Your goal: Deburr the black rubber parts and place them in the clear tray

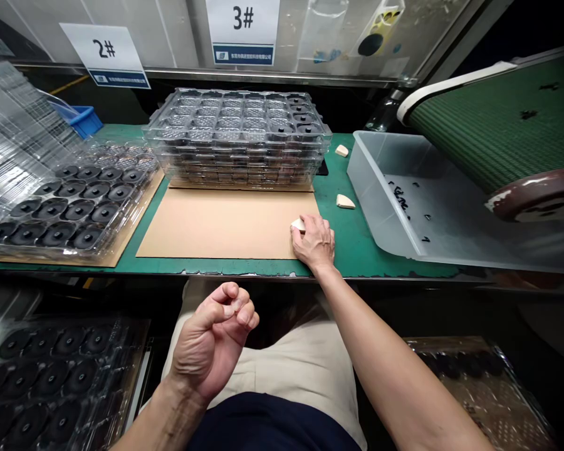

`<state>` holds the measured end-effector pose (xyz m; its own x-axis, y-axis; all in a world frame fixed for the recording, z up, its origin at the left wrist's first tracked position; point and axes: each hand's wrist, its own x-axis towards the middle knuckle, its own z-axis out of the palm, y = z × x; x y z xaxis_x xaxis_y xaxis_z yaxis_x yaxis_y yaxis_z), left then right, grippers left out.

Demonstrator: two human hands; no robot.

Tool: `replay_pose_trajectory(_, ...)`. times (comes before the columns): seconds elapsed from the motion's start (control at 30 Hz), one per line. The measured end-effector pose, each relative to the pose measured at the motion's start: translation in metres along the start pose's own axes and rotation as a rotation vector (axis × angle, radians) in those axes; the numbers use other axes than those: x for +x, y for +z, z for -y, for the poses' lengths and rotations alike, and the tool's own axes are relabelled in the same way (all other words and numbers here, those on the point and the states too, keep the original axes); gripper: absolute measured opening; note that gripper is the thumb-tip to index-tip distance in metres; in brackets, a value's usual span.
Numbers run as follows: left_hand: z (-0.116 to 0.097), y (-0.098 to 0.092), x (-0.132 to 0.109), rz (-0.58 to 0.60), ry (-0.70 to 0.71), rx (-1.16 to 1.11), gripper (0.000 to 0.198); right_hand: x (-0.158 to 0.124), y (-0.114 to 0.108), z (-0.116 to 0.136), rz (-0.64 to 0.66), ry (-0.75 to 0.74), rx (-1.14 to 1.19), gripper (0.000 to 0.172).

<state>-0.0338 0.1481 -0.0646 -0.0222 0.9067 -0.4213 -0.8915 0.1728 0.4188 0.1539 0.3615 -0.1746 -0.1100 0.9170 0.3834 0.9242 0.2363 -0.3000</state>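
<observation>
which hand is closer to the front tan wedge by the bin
Right. The right hand rests just left of the wedge; the left hand is curled over the lap.

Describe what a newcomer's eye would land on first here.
A stack of clear trays stands at the back of the bench, a cardboard sheet before it. The right hand rests on the sheet's right edge, touching a small pale wedge; the left hand hangs curled below the bench.

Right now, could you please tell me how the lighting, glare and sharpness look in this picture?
Head view: the bench top is evenly lit and sharp; glare streaks the clear trays at far left and the stacked trays; below the bench it is dim; the curled left hand and the right hand gripping a pale wedge show no motion blur.
</observation>
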Motion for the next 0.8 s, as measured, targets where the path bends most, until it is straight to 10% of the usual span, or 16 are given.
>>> replay_pose_trajectory(0.8,0.0025,-0.0035,0.0014,-0.001,0.01,0.069,0.021,0.0001,0.0008,-0.0007,-0.007,0.002,0.01,0.036)
